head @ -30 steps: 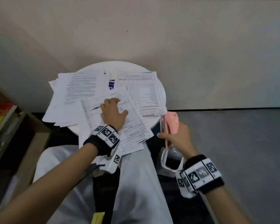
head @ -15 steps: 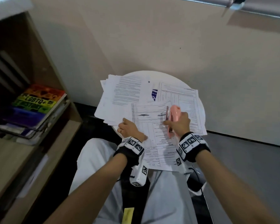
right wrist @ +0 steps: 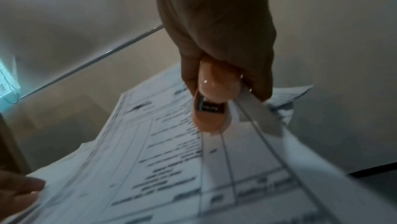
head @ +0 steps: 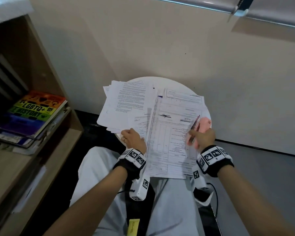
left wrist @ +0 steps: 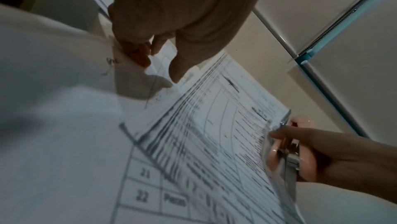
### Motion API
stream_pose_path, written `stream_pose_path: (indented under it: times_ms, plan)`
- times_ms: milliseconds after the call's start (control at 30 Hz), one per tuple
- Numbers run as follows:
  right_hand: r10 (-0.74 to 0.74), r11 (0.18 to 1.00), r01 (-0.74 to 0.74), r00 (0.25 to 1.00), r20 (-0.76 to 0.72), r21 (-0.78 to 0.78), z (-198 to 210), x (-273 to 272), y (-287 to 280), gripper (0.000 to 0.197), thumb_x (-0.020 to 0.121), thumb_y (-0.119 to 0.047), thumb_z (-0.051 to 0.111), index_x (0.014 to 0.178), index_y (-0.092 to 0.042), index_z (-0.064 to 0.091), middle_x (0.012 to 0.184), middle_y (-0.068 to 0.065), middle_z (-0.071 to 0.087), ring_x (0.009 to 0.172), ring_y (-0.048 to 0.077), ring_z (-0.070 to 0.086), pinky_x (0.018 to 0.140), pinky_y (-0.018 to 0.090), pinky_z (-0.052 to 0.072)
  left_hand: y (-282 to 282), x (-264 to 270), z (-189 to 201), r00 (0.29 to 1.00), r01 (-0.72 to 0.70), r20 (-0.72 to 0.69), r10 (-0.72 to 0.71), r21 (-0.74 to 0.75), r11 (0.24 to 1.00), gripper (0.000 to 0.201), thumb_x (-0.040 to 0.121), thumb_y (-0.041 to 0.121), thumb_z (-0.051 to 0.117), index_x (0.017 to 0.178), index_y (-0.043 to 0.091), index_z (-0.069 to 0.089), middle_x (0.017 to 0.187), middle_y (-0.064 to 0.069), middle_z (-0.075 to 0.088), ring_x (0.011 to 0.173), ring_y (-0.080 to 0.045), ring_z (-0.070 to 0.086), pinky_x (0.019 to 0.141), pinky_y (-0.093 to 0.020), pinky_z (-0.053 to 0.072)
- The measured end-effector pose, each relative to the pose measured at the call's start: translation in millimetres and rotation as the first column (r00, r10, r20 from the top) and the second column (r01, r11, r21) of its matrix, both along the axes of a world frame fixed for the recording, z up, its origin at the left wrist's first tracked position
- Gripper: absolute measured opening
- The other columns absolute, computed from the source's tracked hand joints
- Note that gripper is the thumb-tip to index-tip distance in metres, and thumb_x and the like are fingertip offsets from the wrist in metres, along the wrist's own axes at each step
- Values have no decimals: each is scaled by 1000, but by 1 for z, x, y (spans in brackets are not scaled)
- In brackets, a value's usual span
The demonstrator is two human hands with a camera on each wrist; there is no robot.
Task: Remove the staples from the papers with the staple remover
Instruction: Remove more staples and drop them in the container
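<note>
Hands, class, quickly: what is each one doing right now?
Left hand: fingers curled, pinching the left edge of the form papers.
Right hand: gripping the pink staple remover over the papers' right edge.

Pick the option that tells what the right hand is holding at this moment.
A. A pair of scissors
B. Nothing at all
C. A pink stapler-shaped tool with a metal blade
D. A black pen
C: the right hand grips the pink tool, its metal blade pointing along the right edge of the top form, while the left hand holds the form's left edge.
</note>
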State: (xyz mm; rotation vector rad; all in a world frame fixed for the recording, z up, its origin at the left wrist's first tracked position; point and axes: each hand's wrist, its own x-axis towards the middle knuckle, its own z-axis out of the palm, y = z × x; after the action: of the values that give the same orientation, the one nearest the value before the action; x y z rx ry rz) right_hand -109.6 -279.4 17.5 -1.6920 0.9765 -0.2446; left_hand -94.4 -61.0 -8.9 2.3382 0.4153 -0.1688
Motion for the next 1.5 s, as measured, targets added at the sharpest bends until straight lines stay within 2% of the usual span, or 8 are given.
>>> stream_pose_path:
  times_ms: [100, 267, 600, 700, 933, 1167, 1333, 1500]
  plan:
    - [89, 989, -77, 991, -95, 125, 5, -2, 0, 25, 72, 1, 76, 89, 0, 57, 81, 18, 64, 57, 27, 61, 52, 30, 50, 0, -1, 0, 997, -75, -17, 75, 36, 997, 71, 81, 37, 70, 128, -3, 34, 138, -16, 25, 124, -33, 30, 102, -42, 34]
    - [200, 978, -186, 964, -173, 96, -1, 6, 27, 35, 74, 0, 75, 103, 8, 57, 89, 20, 66, 56, 23, 61, 34, 20, 43, 0, -7, 6, 987, -132, -82, 140, 90, 987, 85, 69, 39, 79, 128, 2, 31, 137, -15, 24, 122, -31, 30, 96, -45, 37]
    - [184, 983, -176, 955, -232, 55, -12, 10, 44, 34, 66, -5, 79, 94, 6, 62, 95, 21, 68, 85, 32, 68, 75, 40, 58, 20, -12, 3, 994, -46, -91, 58, 122, 991, 77, 78, 31, 74, 134, 9, 26, 136, -13, 34, 126, -32, 31, 95, -48, 36]
    - [173, 985, -163, 959, -223, 60, -11, 8, 43, 33, 68, -6, 79, 93, 6, 62, 92, 21, 67, 84, 32, 68, 70, 37, 56, 19, -14, 0, 999, -21, 45, 12, 199, 980, 69, 84, 27, 67, 137, 14, 26, 136, -8, 36, 127, -30, 32, 95, -46, 35]
    - [158, 984, -139, 969, -191, 109, -11, 5, 41, 33, 70, -5, 77, 96, 6, 61, 85, 16, 63, 59, 21, 57, 45, 25, 41, 38, -6, -13, 917, 19, 390, 77, -236, 972, 34, 92, -5, 43, 123, 6, 52, 117, -16, 58, 112, -29, 53, 92, -29, 41]
    - [182, 977, -157, 966, -182, 146, -8, 3, 39, 23, 72, -2, 76, 74, -1, 53, 65, 11, 56, 51, 20, 53, 44, 25, 42, 43, 6, -21, 974, 122, 223, -34, -391, 912, 54, 73, 49, 73, 106, 6, 67, 108, -9, 59, 101, -23, 60, 89, -39, 53]
    - [223, 959, -209, 973, -56, 190, -6, 2, 38, 18, 73, 5, 71, 78, -1, 55, 62, 12, 55, 43, 21, 52, 33, 18, 40, 43, 12, -14, 961, 190, 273, -55, -500, 845, 33, 83, 19, 71, 104, -4, 61, 104, -12, 68, 98, -24, 64, 88, -41, 54]
    - [386, 912, -397, 915, 116, 100, 10, 6, 31, 49, 68, 2, 79, 110, 4, 54, 93, 15, 66, 77, 26, 66, 55, 29, 54, 60, 14, 12, 923, 384, 250, -292, -649, 657, 35, 91, 18, 61, 124, 8, 58, 119, -3, 67, 109, -13, 64, 92, -32, 53]
